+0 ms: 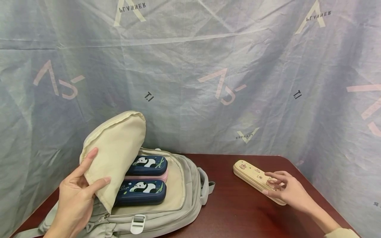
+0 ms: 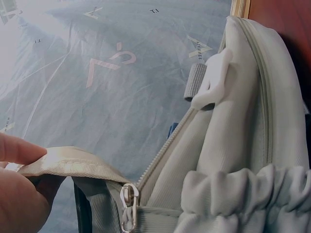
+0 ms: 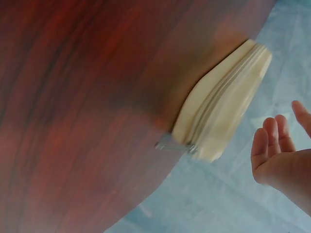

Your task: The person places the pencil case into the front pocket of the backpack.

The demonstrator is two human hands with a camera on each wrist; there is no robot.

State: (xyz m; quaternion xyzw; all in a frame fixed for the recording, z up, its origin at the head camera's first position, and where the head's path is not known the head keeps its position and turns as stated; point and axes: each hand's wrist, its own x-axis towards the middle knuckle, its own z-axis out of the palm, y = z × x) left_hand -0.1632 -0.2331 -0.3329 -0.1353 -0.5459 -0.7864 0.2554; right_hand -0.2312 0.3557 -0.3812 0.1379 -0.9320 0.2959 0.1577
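My left hand (image 1: 75, 195) pinches the edge of the cream flap (image 1: 116, 155) of a grey backpack (image 1: 190, 188) and holds it lifted. Under it, two dark blue panda pencil cases (image 1: 148, 192) lie in the opened compartment, with a pink case (image 1: 163, 177) partly hidden between them. To the right, a cream zip pencil case (image 1: 247, 172) with small printed figures rests on the table. My right hand (image 1: 290, 191) is over its near end, fingers loosely bent; in the right wrist view a gap shows between the fingers (image 3: 272, 141) and the case.
The dark red table (image 1: 221, 211) carries the backpack on its left side. Grey printed cloth (image 1: 184, 76) hangs behind and at both sides. A white buckle (image 1: 138, 224) and a zip pull (image 2: 128, 206) sit at the bag's near side; its carry handle (image 1: 204, 186) points right.
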